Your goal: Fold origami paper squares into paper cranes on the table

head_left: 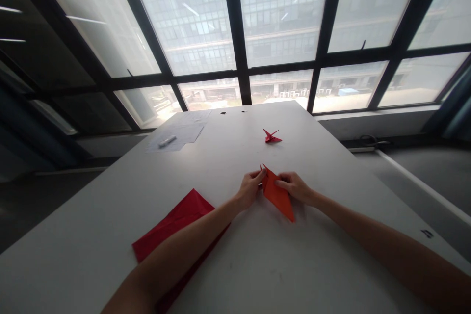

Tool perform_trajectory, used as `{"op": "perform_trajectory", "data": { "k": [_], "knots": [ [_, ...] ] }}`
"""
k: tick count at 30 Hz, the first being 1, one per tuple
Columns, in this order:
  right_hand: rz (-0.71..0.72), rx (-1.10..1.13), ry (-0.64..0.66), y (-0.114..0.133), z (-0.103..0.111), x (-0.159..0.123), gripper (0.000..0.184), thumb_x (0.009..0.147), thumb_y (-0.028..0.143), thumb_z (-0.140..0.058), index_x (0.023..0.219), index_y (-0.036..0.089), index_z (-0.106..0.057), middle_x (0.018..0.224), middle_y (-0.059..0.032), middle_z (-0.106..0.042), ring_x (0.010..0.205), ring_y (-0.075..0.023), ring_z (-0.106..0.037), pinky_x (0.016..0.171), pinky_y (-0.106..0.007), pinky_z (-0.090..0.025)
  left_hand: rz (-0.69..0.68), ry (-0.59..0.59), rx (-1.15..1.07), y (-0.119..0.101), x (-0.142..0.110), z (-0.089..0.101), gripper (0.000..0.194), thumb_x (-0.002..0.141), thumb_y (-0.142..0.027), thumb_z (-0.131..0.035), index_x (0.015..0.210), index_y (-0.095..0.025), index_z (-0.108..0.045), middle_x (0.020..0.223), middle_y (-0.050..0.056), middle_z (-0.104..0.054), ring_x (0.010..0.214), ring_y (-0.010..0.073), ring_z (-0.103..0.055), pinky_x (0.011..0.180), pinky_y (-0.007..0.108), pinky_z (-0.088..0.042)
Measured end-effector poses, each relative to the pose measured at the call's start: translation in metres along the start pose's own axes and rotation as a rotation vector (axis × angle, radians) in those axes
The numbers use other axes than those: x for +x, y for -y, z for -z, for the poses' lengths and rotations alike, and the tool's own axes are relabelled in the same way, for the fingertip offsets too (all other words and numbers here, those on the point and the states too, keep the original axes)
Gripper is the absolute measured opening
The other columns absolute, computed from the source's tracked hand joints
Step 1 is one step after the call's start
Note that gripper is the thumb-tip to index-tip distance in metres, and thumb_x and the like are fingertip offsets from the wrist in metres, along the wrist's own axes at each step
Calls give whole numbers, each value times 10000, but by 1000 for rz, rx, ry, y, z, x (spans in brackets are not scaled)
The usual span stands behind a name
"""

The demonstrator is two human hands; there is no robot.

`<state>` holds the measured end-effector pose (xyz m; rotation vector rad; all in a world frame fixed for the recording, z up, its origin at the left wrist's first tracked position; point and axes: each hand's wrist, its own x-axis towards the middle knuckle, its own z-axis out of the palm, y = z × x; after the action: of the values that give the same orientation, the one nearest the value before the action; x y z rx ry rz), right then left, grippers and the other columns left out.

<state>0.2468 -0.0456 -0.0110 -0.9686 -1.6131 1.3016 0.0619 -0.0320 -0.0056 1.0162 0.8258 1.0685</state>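
My left hand [250,188] and my right hand [293,188] both pinch the upper part of a folded orange-red origami paper [276,196], which rests on the white table [235,255] with its long point toward me. Farther off stands a small finished red origami crane [271,136], out of reach of both hands. A flat sheet of darker red paper [172,223] lies to the left, partly hidden beneath my left forearm.
At the table's far left lie printed paper sheets [180,132] with a white marker [167,141] on them. Two small round holes mark the far table surface. Large gridded windows stand beyond the table, and a pair of scissors [373,141] sits on the sill at right.
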Motion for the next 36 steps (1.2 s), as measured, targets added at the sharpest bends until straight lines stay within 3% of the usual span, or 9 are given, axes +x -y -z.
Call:
{"op": "perform_trajectory", "data": {
  "k": [6,9,13,18,22,26,36],
  "knots": [
    [32,-70,54,3,3,0,274,796,417,-628,725,152,-643,654,-1,-587,587,-129,-472,529,-239,-338,-59,-100,-79,-4,2,4,445,736,-537,-740,887,-118,-731,767,54,-630,698,132,-583,696,262,-484],
    [56,-89,26,1,3,0,274,804,416,-622,718,156,-633,649,0,-580,585,-130,-468,525,-241,-342,-20,16,-80,-7,1,3,468,767,-531,-715,1009,-130,-719,880,90,-669,776,169,-625,732,296,-498],
    [97,-126,-114,-4,1,2,285,806,420,-633,697,156,-627,624,6,-559,577,-127,-456,513,-241,-326,20,197,80,-10,-4,1,419,731,-446,-775,971,-104,-735,940,123,-706,781,190,-645,729,294,-488],
    [109,-87,-141,-5,1,3,287,814,443,-633,791,159,-670,710,-21,-625,631,-151,-515,554,-257,-381,-46,200,137,-10,-8,1,372,729,-371,-790,988,-108,-741,985,123,-721,805,205,-652,752,305,-490],
    [102,-124,-55,-2,1,2,280,824,427,-619,764,158,-670,697,-18,-629,620,-149,-516,560,-257,-386,-40,141,136,-8,-7,0,343,722,-398,-790,878,-96,-743,862,108,-719,717,171,-627,670,268,-473],
    [121,-217,32,-2,2,1,252,835,388,-603,794,150,-675,700,-6,-626,617,-137,-508,567,-244,-382,-23,-4,73,-6,-5,-1,381,669,-458,-812,741,-95,-723,707,67,-673,613,128,-571,590,241,-438],
    [106,-201,38,3,0,1,229,787,335,-660,911,145,-688,824,-26,-693,719,-169,-600,622,-248,-448,-125,-197,-56,-5,3,3,419,682,-475,-797,850,-95,-739,777,52,-653,666,100,-564,628,220,-462]
  ]
}}
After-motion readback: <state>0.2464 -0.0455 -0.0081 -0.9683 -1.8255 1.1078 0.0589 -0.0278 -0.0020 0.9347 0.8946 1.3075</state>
